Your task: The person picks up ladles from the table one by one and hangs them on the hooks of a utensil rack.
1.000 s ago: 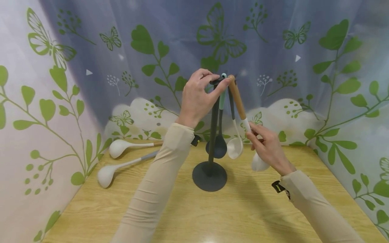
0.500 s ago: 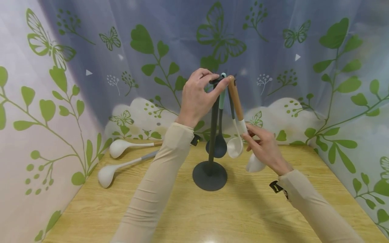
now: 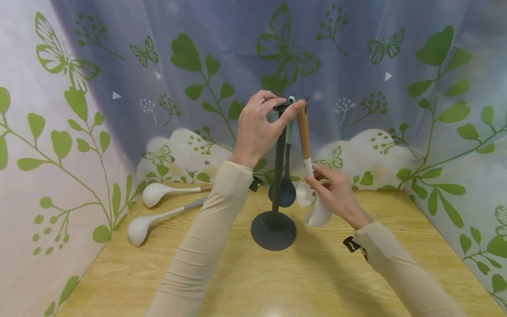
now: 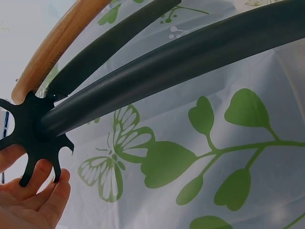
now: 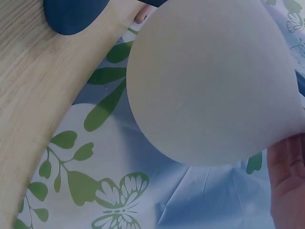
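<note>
I've L hand point(image 3: 257, 125) gripping the stand point(image 3: 277, 169) by its top, frame ctr, I judge to steady it; R hand point(image 3: 336, 191) pinches the brown-handled ladle point(image 3: 304, 134) low, just R of ctr. Its top's at the hooks point(image 4: 26, 126); can't tell if seated. Dark ladle point(image 3: 288, 193) crowds behind; white ladles point(image 3: 154, 194) lie mid-L.

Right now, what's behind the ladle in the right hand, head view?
Another white ladle, its bowl partly showing left of the right hand. Its handle can't be made out behind the held ladle. What's directly behind the held bowl is hidden.
</note>
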The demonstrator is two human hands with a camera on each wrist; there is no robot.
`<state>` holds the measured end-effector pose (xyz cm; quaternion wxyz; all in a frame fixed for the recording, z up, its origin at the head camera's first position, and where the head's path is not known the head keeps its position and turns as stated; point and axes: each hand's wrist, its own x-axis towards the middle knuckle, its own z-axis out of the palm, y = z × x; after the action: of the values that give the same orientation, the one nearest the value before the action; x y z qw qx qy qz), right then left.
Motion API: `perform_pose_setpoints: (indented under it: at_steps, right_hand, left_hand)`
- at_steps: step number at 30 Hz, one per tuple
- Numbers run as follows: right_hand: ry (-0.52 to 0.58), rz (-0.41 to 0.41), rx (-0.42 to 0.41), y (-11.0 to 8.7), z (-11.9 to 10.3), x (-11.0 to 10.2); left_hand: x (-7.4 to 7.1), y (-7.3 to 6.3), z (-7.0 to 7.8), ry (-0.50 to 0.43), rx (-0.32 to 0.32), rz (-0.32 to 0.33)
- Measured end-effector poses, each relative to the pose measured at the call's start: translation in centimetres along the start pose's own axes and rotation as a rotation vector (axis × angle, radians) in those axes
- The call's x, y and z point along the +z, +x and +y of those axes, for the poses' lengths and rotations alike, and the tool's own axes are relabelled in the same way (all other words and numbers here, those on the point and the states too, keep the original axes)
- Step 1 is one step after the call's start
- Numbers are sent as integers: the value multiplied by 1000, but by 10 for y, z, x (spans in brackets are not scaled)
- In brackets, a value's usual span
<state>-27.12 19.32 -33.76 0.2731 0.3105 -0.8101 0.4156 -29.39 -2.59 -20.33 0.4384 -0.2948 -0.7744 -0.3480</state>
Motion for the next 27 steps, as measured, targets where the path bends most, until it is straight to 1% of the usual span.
perform_pose_setpoints:
  at_steps: [12,18,27]
  right_hand:
    - [12,-40,69,2,-2,6]
    - [23,-64,84,6,-4,5]
    - [20,-35,122,17,-10,0]
  left_hand:
    - [-2,-1,2,2,-24,-12]
    - [-2,-1,1,8,-21,-11]
    - [-1,1,1,-8,-20,-3]
